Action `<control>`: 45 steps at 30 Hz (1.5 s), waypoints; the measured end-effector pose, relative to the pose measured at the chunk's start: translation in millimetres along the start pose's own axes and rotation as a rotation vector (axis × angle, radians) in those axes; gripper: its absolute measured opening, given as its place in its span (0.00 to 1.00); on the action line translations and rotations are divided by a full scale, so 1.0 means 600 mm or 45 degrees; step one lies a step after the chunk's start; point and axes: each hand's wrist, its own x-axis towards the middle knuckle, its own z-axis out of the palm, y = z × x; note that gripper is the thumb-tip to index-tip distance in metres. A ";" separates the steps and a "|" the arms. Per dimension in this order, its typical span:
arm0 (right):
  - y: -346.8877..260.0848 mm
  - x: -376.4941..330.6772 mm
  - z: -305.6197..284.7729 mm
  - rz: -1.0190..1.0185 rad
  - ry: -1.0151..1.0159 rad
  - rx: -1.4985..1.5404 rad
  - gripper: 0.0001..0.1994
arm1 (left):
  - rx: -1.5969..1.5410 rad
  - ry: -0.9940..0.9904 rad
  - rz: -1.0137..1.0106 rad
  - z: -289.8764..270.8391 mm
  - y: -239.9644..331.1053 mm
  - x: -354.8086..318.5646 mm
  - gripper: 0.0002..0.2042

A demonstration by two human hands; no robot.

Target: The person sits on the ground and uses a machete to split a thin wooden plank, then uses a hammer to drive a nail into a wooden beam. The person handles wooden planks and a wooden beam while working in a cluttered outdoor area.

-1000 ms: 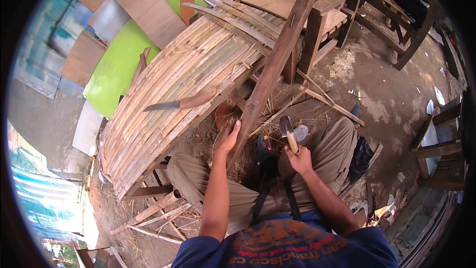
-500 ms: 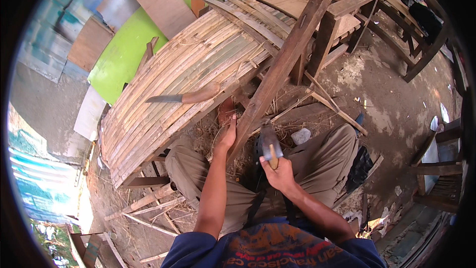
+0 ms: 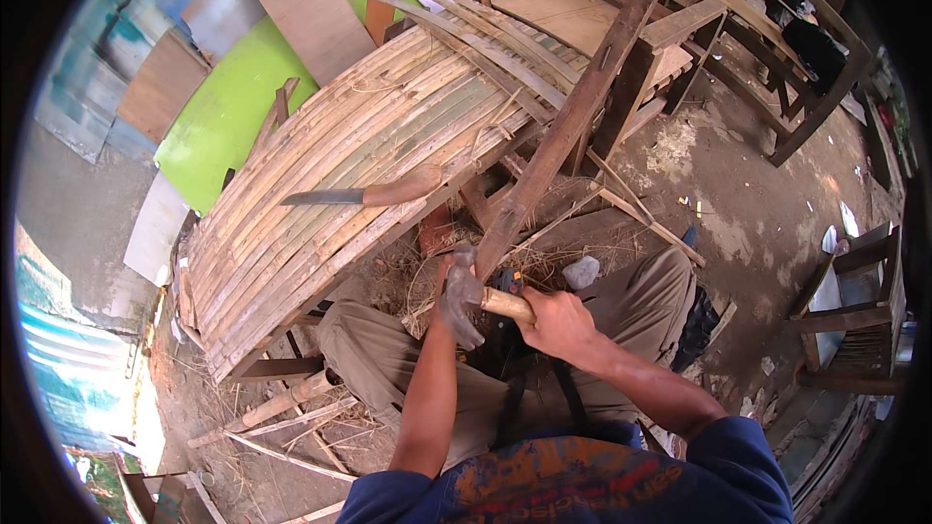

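Observation:
My right hand [image 3: 563,323] is closed around the pale wooden handle of a claw hammer [image 3: 462,306], which is raised in front of my lap. The hammer's worn metal head covers most of my left hand [image 3: 444,272], so its fingers cannot be made out. That hand is close to the lower end of a long dark wooden beam [image 3: 568,126], which slants up and away to the right. Left of the beam, a large knife [image 3: 398,187] with a wooden handle lies on a slatted bamboo platform [image 3: 320,155].
Loose slats [image 3: 485,44] lie across the platform's far end. A wooden bench frame [image 3: 665,44] stands behind the beam. A pale stone [image 3: 582,273] and thin sticks [image 3: 646,218] lie on the dirt floor, with bamboo pieces [image 3: 282,406] at lower left. A wooden frame [image 3: 854,315] stands at right.
My right hand has swung the hammer up and left, turning its head from pointing away to pointing left, in front of my left hand. The view has shifted slightly.

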 end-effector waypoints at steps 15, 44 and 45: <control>0.016 -0.006 -0.040 -0.004 0.065 -0.111 0.10 | -0.668 0.186 -0.308 0.022 -0.047 0.043 0.31; -0.054 -0.029 -0.035 0.042 -0.095 -0.041 0.14 | -0.238 0.304 -0.045 0.007 -0.031 -0.010 0.26; -0.060 -0.031 -0.040 -0.017 -0.118 -0.066 0.14 | -0.151 0.288 -0.148 0.012 -0.026 0.001 0.26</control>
